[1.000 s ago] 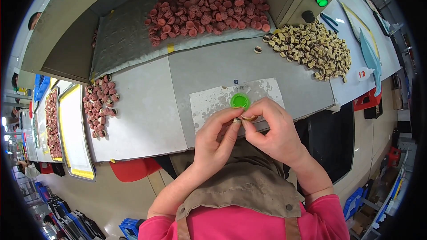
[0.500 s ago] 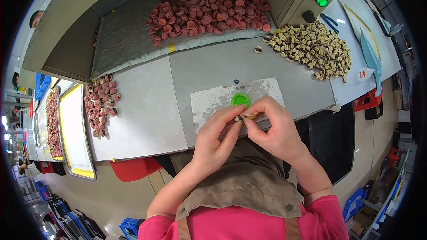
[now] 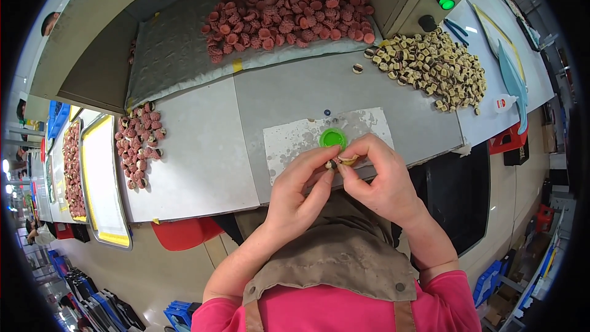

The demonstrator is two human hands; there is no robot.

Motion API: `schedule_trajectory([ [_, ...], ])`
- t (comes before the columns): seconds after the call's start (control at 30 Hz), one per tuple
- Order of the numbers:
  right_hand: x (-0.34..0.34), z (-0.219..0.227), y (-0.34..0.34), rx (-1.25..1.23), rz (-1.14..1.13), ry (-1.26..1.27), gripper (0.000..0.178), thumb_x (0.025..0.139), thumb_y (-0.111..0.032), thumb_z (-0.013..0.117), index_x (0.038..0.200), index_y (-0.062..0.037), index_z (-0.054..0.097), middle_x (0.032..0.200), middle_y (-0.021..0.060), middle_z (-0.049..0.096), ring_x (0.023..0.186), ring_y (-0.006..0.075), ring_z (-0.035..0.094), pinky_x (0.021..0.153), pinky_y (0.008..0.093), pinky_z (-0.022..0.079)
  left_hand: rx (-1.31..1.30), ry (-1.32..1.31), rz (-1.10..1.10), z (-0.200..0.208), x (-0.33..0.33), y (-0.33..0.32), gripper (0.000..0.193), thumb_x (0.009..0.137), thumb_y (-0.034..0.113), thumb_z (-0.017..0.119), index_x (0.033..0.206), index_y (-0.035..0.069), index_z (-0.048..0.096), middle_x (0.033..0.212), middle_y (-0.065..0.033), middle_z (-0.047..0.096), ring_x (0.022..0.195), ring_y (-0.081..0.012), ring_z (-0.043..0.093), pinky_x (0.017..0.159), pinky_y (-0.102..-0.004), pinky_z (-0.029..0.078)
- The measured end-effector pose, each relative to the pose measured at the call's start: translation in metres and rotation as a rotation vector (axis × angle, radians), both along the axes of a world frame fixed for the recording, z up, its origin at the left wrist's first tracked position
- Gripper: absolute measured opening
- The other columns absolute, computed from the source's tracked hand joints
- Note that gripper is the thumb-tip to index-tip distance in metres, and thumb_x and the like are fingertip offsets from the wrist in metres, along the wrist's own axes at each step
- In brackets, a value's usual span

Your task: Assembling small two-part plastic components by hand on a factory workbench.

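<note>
Dark-and-cream piece [image 3: 331, 164], small, pinched in left hand [image 3: 297, 189]

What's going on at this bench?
A person's left hand pinches a small dark-and-cream piece; the right hand, close beside, holds a partly hidden pale piece. A green cup stands just ahead. Pink raspberry-shaped shells lie heaped farther back, cream-and-brown pieces are piled right, and pink pieces with dark-and-cream ends lie left.
</note>
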State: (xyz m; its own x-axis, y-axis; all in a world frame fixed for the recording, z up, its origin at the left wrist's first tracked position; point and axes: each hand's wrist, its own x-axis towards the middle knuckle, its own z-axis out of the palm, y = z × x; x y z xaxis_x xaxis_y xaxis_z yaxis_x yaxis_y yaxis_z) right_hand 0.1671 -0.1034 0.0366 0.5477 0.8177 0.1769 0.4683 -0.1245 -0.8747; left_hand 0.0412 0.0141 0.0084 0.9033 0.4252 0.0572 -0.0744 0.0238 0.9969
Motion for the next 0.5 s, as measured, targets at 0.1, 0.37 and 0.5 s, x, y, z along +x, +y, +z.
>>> schedule_trajectory([
  [0.1, -0.0004, -0.0004, -0.0003, 0.000, -0.003, -0.012, 0.018, 0.078, 0.001, 0.066, 0.091, -0.0023, 0.055, 0.086, 0.0079, 0.059, 0.078, 0.0194, 0.062, 0.071, 0.0289, 0.050, 0.005, -0.004, -0.002, -0.0012, 0.0002, -0.0001, 0.037, 0.091, -0.008, 0.047, 0.127, -0.001, 0.051, 0.123, -0.0097, 0.053, 0.111, -0.0153, 0.053, 0.095, -0.0276, 0.044],
  [0.37, -0.0029, -0.0013, 0.0011, -0.011, -0.019, 0.000, 0.018, 0.078, 0.000, 0.067, 0.091, -0.0026, 0.055, 0.085, 0.0074, 0.059, 0.077, 0.0186, 0.061, 0.070, 0.0288, 0.049, 0.003, 0.007, 0.028, -0.0006, 0.0011, -0.0025, 0.036, 0.090, -0.009, 0.045, 0.124, -0.001, 0.053, 0.122, -0.0101, 0.054, 0.110, -0.0158, 0.054, 0.094, -0.0273, 0.044],
  [0.5, -0.0048, -0.0008, 0.0026, -0.020, -0.003, 0.005, 0.018, 0.078, 0.000, 0.067, 0.089, -0.0030, 0.054, 0.083, 0.0071, 0.058, 0.074, 0.0189, 0.060, 0.068, 0.0292, 0.049, 0.118, -0.026, 0.049, -0.0061, 0.0022, 0.0012, 0.034, 0.088, -0.008, 0.046, 0.119, -0.001, 0.056, 0.118, -0.0125, 0.058, 0.108, -0.0199, 0.057, 0.091, -0.0293, 0.046],
])
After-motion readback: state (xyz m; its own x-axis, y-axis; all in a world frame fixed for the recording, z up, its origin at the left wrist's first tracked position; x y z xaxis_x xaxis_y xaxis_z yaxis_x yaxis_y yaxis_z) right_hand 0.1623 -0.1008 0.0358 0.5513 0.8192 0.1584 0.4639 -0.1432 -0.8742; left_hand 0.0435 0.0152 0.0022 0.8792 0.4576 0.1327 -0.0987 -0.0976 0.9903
